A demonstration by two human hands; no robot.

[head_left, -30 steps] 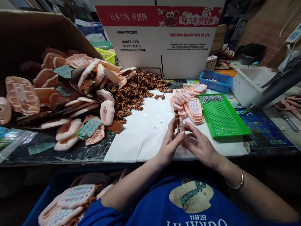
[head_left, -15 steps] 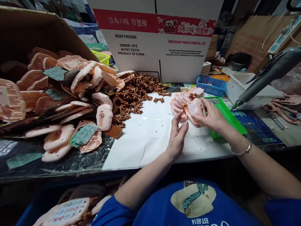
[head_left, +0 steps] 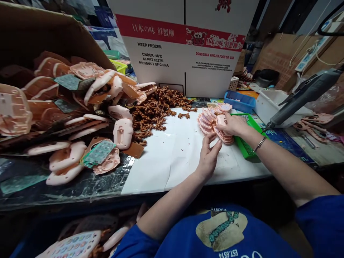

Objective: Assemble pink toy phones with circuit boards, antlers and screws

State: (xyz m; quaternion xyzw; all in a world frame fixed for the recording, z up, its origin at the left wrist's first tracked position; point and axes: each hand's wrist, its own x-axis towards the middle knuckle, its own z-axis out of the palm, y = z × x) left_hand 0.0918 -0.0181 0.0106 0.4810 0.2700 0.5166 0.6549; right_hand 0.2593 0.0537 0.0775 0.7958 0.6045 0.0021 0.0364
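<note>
My right hand (head_left: pixel 234 124) reaches onto a stack of pink toy phone shells (head_left: pixel 212 120) on the white sheet (head_left: pixel 172 154), its fingers closed on the top pink shell (head_left: pixel 221 120). My left hand (head_left: pixel 208 156) hovers just below the stack over the sheet, fingers loosely curled and apart, holding nothing that I can see. A pile of small brown rubber pieces (head_left: pixel 157 109) lies to the left of the stack.
A green tray (head_left: pixel 245 148) with small metal screws sits right of the stack. A heap of pink shells and green circuit boards (head_left: pixel 80 107) spills from a cardboard box at left. A white carton (head_left: pixel 185 50) stands behind; a hanging electric screwdriver (head_left: pixel 298 98) at right.
The hands, together near the table edge a second ago, have parted. The right hand moved up to the stack of shells and took the top one; the left followed part way.
</note>
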